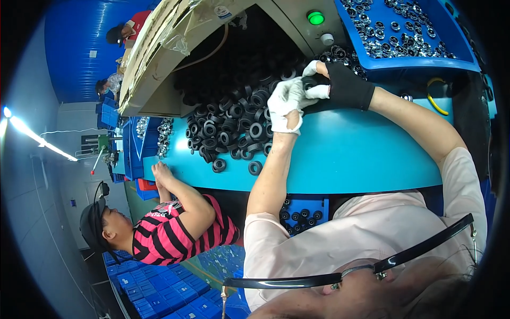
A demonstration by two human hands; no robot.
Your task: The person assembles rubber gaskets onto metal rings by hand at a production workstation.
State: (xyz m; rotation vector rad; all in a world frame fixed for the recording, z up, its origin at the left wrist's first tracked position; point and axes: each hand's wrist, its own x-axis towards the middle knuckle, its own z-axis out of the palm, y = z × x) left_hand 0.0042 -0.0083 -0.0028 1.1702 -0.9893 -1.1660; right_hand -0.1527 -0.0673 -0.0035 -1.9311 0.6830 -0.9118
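My left hand (286, 103), in a white glove with the wrist bare, is closed with its fingertips together over the turquoise table (361, 154). Facing it is my right hand (342, 85), in a black glove with white-covered fingertips, its fingers pinched in. Between the two sets of fingertips is a small dark round piece (309, 82), mostly hidden by them; it looks like one of the black rubber rings. A large heap of black rubber rings (228, 125) lies just left of my left hand. Shiny metal wheel hubs (340, 55) are piled beyond my right hand.
A blue tray (419, 65) of metal hubs stands at the far right. Behind the rings is a machine housing with a lit green button (315, 18). A yellow curved strip (436, 97) lies at right. A co-worker in a striped shirt (178, 226) works at left; a blue bin (313, 204) sits below the edge.
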